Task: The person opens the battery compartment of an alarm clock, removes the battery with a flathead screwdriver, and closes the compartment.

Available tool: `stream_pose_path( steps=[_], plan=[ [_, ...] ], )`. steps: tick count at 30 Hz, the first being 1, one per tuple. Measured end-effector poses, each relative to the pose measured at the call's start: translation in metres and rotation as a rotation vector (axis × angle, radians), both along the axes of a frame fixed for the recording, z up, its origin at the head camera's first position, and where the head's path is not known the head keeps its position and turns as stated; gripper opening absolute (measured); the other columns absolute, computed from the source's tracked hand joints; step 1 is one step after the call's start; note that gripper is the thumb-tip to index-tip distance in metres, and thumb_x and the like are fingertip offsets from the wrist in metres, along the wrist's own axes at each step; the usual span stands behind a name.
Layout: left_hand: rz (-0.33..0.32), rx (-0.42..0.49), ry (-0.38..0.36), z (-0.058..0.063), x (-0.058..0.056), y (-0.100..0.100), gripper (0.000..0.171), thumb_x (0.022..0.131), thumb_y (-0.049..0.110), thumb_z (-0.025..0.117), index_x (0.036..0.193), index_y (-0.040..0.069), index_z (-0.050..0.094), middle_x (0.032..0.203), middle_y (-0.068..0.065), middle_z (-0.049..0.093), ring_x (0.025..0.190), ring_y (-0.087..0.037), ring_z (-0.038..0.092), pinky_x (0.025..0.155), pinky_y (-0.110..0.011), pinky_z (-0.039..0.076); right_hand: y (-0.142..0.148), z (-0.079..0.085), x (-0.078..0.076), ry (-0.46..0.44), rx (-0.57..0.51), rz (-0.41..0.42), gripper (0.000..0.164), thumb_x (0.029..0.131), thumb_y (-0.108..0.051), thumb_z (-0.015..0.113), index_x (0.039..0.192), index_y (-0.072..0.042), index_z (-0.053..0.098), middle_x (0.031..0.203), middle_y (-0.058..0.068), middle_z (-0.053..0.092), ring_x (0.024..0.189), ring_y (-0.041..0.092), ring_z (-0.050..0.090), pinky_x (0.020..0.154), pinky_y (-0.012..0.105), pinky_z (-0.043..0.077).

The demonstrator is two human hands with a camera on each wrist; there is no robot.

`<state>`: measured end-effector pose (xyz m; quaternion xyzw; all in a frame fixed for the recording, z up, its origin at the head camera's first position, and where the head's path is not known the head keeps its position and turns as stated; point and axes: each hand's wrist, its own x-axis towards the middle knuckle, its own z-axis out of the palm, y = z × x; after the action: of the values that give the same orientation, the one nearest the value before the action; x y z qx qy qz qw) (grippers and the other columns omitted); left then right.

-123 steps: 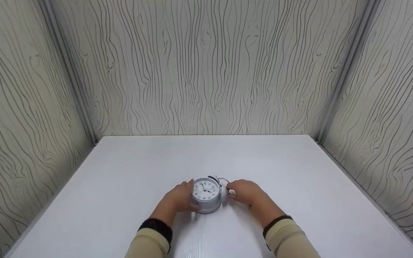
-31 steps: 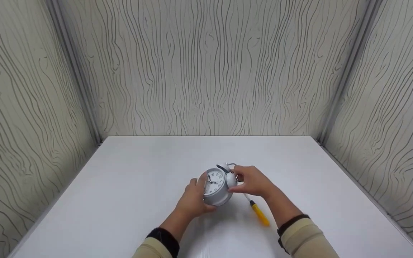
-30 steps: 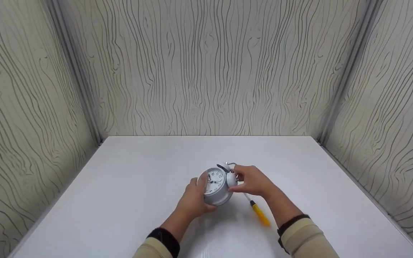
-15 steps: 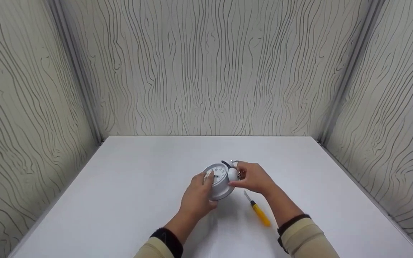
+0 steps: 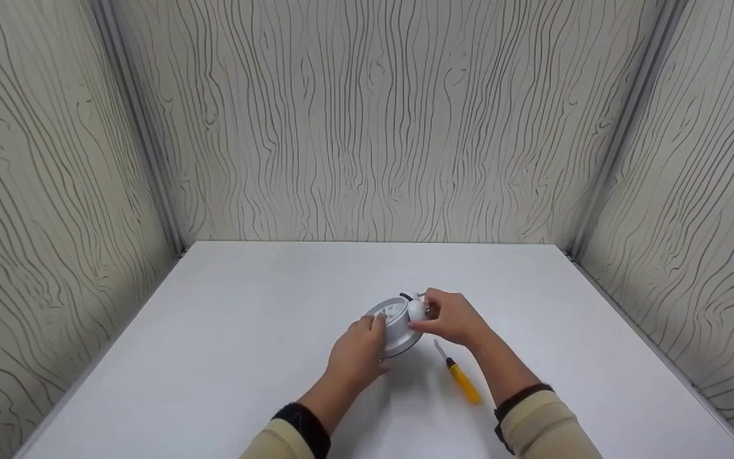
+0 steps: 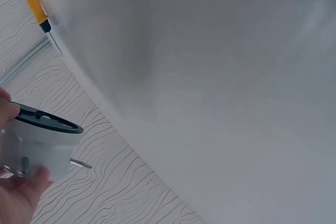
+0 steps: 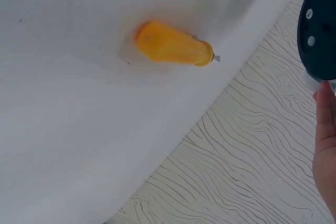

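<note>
A white twin-bell alarm clock (image 5: 397, 335) is held tilted over the white table, its dial partly covered by fingers. My left hand (image 5: 355, 354) grips the clock's round body, fingers over the dial side and thumb low on the case. At the bell end, my right hand (image 5: 453, 317) pinches a white bell (image 5: 417, 310) between thumb and fingers. The left wrist view shows the clock case (image 6: 52, 145) from the side with a short metal leg sticking out. In the right wrist view, the clock's dark back (image 7: 320, 30) shows at the edge.
A screwdriver (image 5: 464, 380) with a yellow handle lies on the white table (image 5: 265, 331), close to the right forearm, its tip toward the clock. Wood-grain patterned walls (image 5: 373, 127) enclose the back and both sides.
Since the earliest frame, the clock has moved right and tilted, its dial turning away from view. The screwdriver, unseen at first, now shows on the table. Lately the left hand shifted slightly right.
</note>
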<state>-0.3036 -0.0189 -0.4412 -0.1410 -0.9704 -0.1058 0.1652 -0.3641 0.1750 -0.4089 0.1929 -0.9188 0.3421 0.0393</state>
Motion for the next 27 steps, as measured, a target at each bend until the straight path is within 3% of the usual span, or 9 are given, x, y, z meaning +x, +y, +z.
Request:
stream_pose_path(
  steps=[6,13,19,23,27],
  plan=[
    [-0.017,0.002,-0.023,0.004,0.000,0.002,0.076,0.066,0.036,0.080,0.127,0.007,0.045,0.117,-0.013,0.056,0.103,-0.024,0.058,0.087,-0.035,0.049,0.001,0.002,0.001,-0.019,0.015,-0.014,0.042,0.070,-0.049,0.074,0.086,-0.017,0.053,0.075,-0.001,0.056,0.070,0.016,0.051,0.061,0.026,0.049],
    [-0.023,0.073,-0.055,0.008,0.000,0.004,0.069,0.067,0.035,0.080,0.121,0.006,0.047,0.109,-0.010,0.060,0.092,-0.020,0.061,0.083,-0.033,0.051,0.002,0.008,0.002,-0.015,0.058,-0.020,0.043,0.072,-0.051,0.071,0.087,-0.017,0.049,0.076,0.000,0.055,0.071,0.017,0.051,0.060,0.027,0.046],
    [-0.020,0.030,-0.009,0.010,0.001,0.003,0.065,0.067,0.038,0.078,0.115,0.008,0.049,0.101,-0.008,0.062,0.082,-0.018,0.061,0.076,-0.031,0.053,0.002,0.009,0.005,0.033,0.158,-0.019,0.046,0.074,-0.056,0.066,0.090,-0.018,0.047,0.074,0.000,0.054,0.067,0.015,0.051,0.058,0.027,0.046],
    [-0.015,0.044,-0.009,0.012,0.001,0.002,0.064,0.067,0.038,0.078,0.115,0.008,0.049,0.101,-0.008,0.062,0.081,-0.018,0.061,0.075,-0.031,0.053,0.002,0.008,0.006,0.051,0.127,-0.019,0.055,0.074,-0.057,0.065,0.107,-0.018,0.046,0.085,0.000,0.060,0.073,0.013,0.056,0.068,0.031,0.052],
    [0.003,0.134,-0.058,0.014,0.001,0.001,0.065,0.067,0.036,0.079,0.117,0.009,0.049,0.101,-0.008,0.062,0.081,-0.019,0.061,0.075,-0.032,0.053,0.003,0.010,0.006,0.067,0.013,0.002,0.070,0.075,-0.054,0.066,0.128,-0.019,0.037,0.101,0.004,0.063,0.086,0.016,0.063,0.078,0.039,0.053]
  ],
)
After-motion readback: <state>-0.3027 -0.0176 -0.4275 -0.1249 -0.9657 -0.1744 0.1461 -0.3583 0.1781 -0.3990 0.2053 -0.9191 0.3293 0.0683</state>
